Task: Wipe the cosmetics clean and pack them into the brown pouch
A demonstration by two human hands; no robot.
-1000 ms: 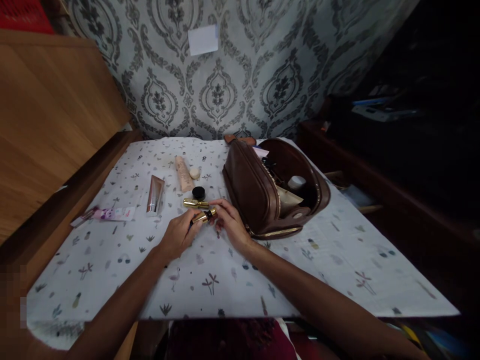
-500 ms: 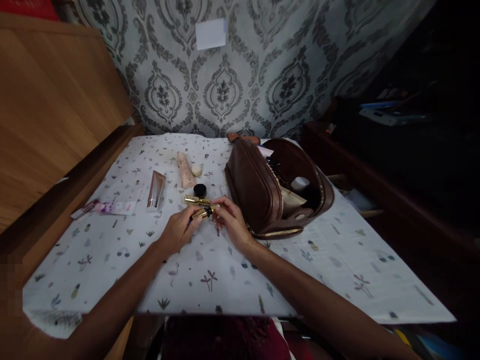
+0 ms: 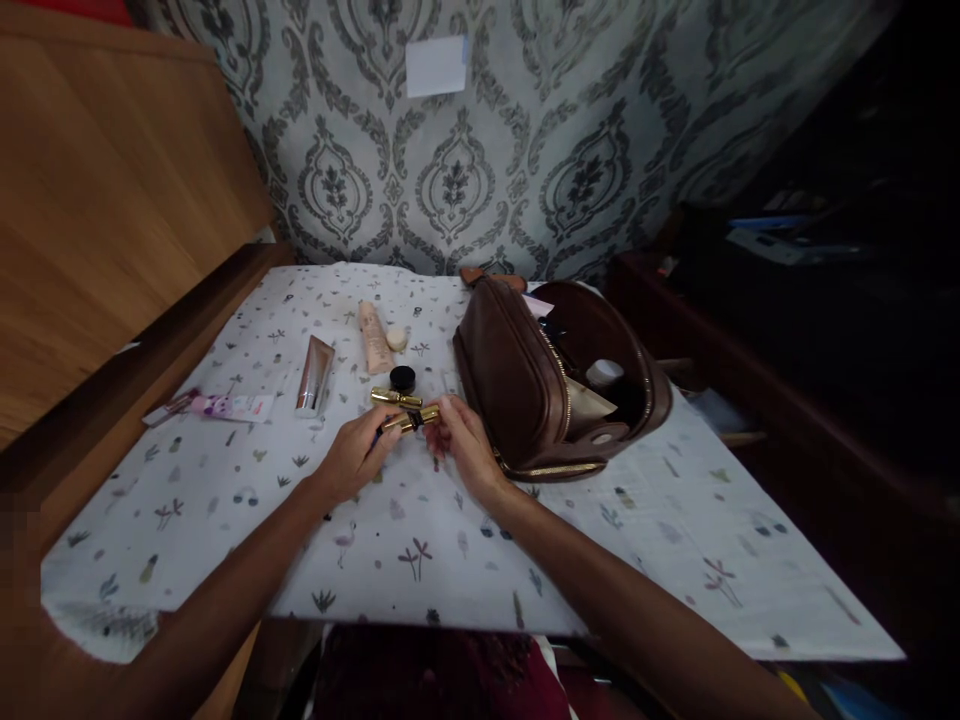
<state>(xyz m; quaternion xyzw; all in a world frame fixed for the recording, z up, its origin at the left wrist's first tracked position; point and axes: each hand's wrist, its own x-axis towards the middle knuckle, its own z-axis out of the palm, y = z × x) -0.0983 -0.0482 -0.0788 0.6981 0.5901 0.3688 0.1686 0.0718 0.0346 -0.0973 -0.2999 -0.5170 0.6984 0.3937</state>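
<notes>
Two hands are brought together above the counter [image 3: 480,585], which is covered by a printed white cloth. One gold tube [image 3: 411,420], banded with black at its middle, is held between them: its left end is gripped by the left hand [image 3: 352,455], and its right end is pinched at the fingertips of the right hand [image 3: 466,450]. Just to the right, a brown bag [image 3: 504,370] is seen unzipped, with a white-lidded jar [image 3: 604,373] and a cream packet [image 3: 591,407] contained inside. At far left, a pink-and-white tube [image 3: 234,407] is laid flat. Just beyond the hands, a second gold tube [image 3: 396,398] is placed near a black round pot [image 3: 403,379]. A silvery tube [image 3: 315,374] is set farther left. Beyond these, a beige tube [image 3: 374,340] is accompanied by a small pale pot [image 3: 397,339]. The patterned wall [image 3: 457,185] is marked by a white card [image 3: 436,66].
</notes>
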